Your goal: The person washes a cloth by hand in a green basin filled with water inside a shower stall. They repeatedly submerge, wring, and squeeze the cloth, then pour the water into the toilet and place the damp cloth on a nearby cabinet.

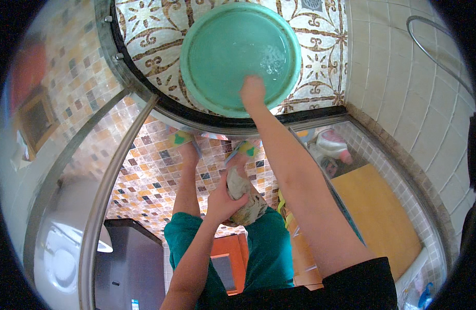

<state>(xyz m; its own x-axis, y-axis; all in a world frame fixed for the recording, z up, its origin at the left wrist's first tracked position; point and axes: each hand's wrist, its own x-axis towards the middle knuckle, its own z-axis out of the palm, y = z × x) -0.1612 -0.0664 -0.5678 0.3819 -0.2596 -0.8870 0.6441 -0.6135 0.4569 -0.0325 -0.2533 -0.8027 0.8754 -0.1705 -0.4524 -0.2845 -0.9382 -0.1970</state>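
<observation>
My left hand [226,205] grips a crumpled beige fabric item [238,186] with a darker mottled pattern near its lower end. It is held above the floor in front of my knees, and its exact kind is unclear. My right hand [254,91] reaches over the near rim of a round turquoise plastic basin [189,87]. Its fingers are bent down at the water [230,50] in the basin, blurred, and whether they hold anything cannot be made out. Ripples and glints show on the water beside this hand.
A curved black-and-metal shower threshold [207,116] runs between me and the basin. Glass panels with a metal-edged frame [117,166] stand at left. A floor drain [311,4] lies beyond the basin. Pink-and-white shoes [332,144] and an orange-yellow panel [373,209] show through the glass at right.
</observation>
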